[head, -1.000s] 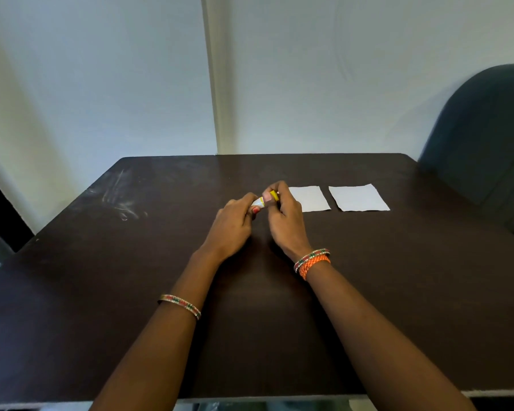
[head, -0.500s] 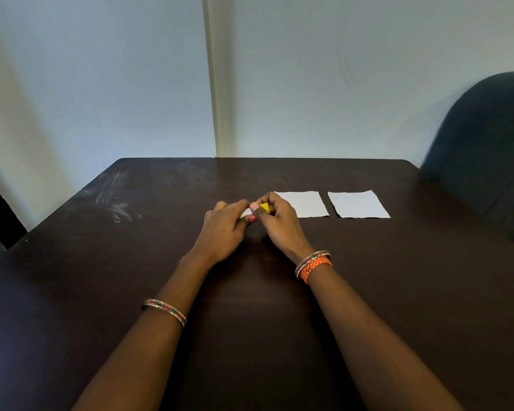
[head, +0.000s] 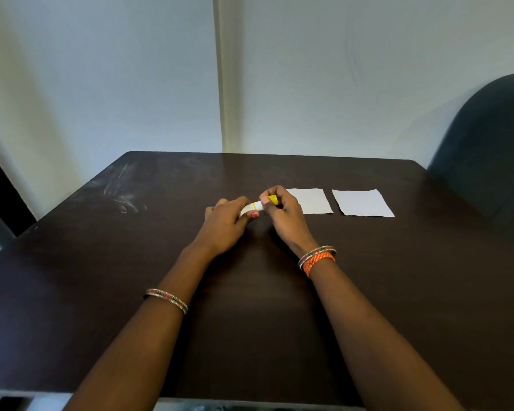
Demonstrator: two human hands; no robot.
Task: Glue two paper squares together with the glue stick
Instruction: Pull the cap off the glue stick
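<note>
- Your left hand [head: 224,222] and right hand [head: 285,213] meet mid-table [head: 101,292], the glue stick [head: 257,205] held between them.
- Two paper squares [head: 312,201] [head: 362,202] lie side by side just right of your right hand, apparently apart.
- A chair [head: 487,161] stands beyond the table's far right corner.

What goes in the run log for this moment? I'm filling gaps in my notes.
stage: uncapping | left hand: grips glue stick body | right hand: grips yellow cap | paper squares: apart on table

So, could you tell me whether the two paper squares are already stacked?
No, the left square and right square lie side by side on the table, a gap between them.
</note>
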